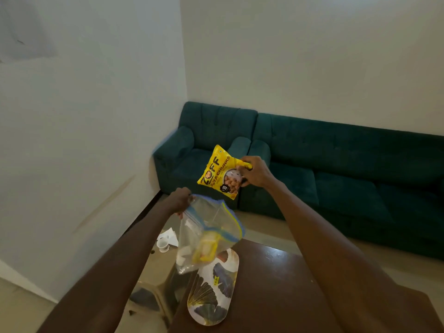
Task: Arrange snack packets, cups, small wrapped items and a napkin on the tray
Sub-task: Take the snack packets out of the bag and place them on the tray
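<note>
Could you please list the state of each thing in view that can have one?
yellow snack packet: sealed, held in the air by the right hand.
zip bag: mouth open, held up by the left hand, yellow items inside.
tray: flat on the brown table, nothing on it.
white cup: upright on the side table, beside white paper.

Both bare arms are extended forward; the left hand (pixel 180 200) is closed in a pinch, lower, while the right hand (pixel 257 173) is raised, fingers clenched.

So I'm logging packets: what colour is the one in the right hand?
Yellow with black lettering, seen in the head view: packet, right hand.
</note>
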